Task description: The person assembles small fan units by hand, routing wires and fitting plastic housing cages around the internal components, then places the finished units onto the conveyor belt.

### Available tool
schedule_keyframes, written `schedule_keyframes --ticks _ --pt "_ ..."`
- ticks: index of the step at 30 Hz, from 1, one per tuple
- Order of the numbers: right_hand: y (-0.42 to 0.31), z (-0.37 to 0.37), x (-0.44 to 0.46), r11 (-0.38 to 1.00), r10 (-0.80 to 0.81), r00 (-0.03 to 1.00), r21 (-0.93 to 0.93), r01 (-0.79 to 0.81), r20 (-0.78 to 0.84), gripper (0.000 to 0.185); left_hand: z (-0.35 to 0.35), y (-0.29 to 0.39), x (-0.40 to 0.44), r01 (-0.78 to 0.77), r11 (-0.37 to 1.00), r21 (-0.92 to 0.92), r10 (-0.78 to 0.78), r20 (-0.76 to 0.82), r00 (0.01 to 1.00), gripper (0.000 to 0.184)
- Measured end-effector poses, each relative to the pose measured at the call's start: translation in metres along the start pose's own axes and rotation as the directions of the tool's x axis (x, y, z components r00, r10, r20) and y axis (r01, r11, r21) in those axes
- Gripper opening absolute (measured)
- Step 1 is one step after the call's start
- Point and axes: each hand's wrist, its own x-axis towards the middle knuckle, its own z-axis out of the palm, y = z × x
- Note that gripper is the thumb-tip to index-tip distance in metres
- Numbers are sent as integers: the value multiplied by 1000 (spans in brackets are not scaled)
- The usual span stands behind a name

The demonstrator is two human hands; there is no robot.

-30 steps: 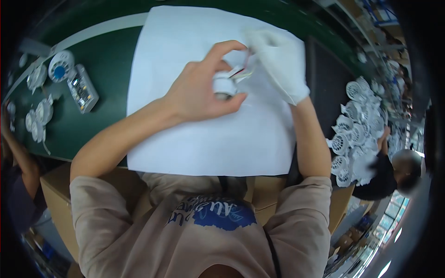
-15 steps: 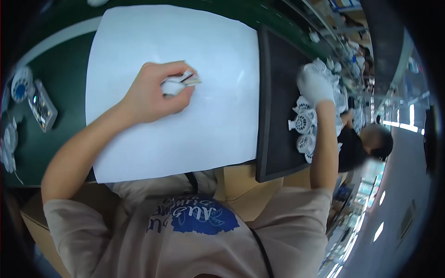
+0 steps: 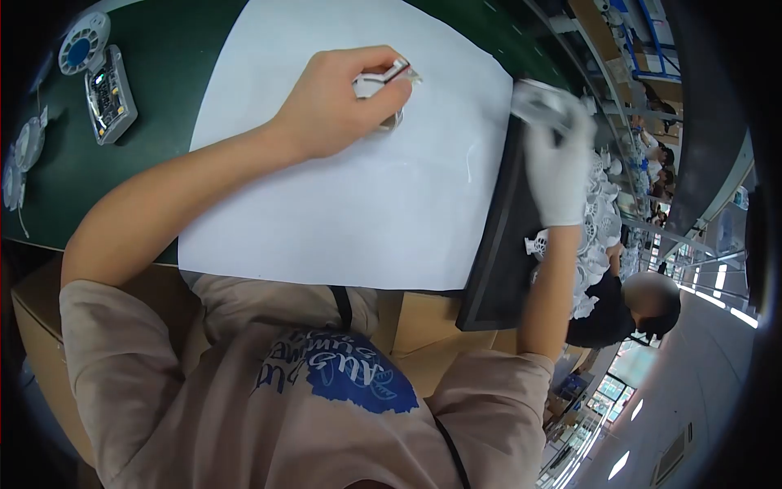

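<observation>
Left hand [image 3: 338,99]: you're clutching a white wired part [image 3: 371,86] over the white paper sheet [image 3: 342,216]. White-gloved right hand [image 3: 560,175]: gripping a blurry white piece [image 3: 539,103] beside it.

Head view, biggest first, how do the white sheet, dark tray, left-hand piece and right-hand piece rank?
1. White sheet
2. Dark tray
3. Left-hand piece and right-hand piece: unsure which looks larger; the first is partly covered, the second blurred.
</observation>
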Motion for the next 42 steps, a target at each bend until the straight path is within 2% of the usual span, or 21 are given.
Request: schedule_keyframes --ticks 1,2,3,4,7,8,11,12,15,16,19,20,23,24,27,28,30,31,33,35,42 --pt "-23 23 -1 987 -160 979 0 162 125 36 -4 -2 3 2 1000 14 0 -96 995 26" --pt "-46 45 -5 928 -365 903 16 371 228 38 -10 -4 6 7 1000 30 -4 -109 994 26" --pt "-61 60 -8 826 -547 773 54 562 323 40 -14 -4 9 28 1000 13 -26 -146 989 26" --pt "-66 68 -8 816 -563 761 71 574 323 40 -18 -4 12 48 999 -9 -49 -187 981 25" --pt "-73 86 -4 937 -344 884 180 299 318 43 -25 -5 14 77 997 -29 -82 -267 960 25" --pt "-76 91 4 933 -353 880 188 307 317 43 -26 -6 14 85 996 -37 -92 -276 957 26" --pt "-80 102 47 916 -375 920 106 387 -114 43 -27 -6 18 68 996 -51 -81 -300 951 26" --pt "-79 107 53 917 -372 920 106 384 -121 43 -26 -6 17 55 997 -62 -72 -313 947 26" --pt "-79 126 68 863 -470 853 -87 498 226 50 -27 -6 20 42 995 -86 -69 -338 939 28" --pt "-89 124 67 860 -478 850 -80 504 221 50 -30 -6 21 47 993 -113 -84 -353 932 28" --pt "-119 106 49 992 -83 942 -60 108 324 55 -43 -12 27 47 990 -133 -97 -396 913 31" --pt "-119 106 48 992 -92 936 -49 115 339 55 -43 -15 27 50 987 -152 -107 -393 913 33" --pt "-108 101 45 958 -128 918 286 17 375 58 -44 -13 27 87 983 -164 -142 -361 922 39" --pt "-103 101 45 958 -113 922 286 3 371 58 -45 -11 28 113 981 -156 -160 -335 929 45" --pt "-97 102 50 802 -210 975 558 213 -70 58 -39 -10 26 154 976 -151 -191 -273 943 56" --pt "-100 100 48 800 -208 975 561 212 -73 58 -38 -9 26 165 975 -152 -199 -249 948 60" --pt "-109 98 38 850 -349 933 390 354 -87 61 -34 -8 24 178 973 -145 -207 -215 955 64" --pt "-115 97 33 860 -410 908 297 415 -80 62 -30 -7 21 167 962 -214 -212 -210 954 64" --pt "-120 100 30 867 -397 910 277 414 -118 56 -23 -6 18 143 925 -351 -223 -199 954 64" --pt "-124 106 29 869 -397 898 235 435 -190 44 -23 -6 17 131 931 -341 -207 -195 959 64" --pt "-129 116 24 903 -349 923 206 377 -162 44 -25 -3 17 91 959 -268 -157 -240 958 63"
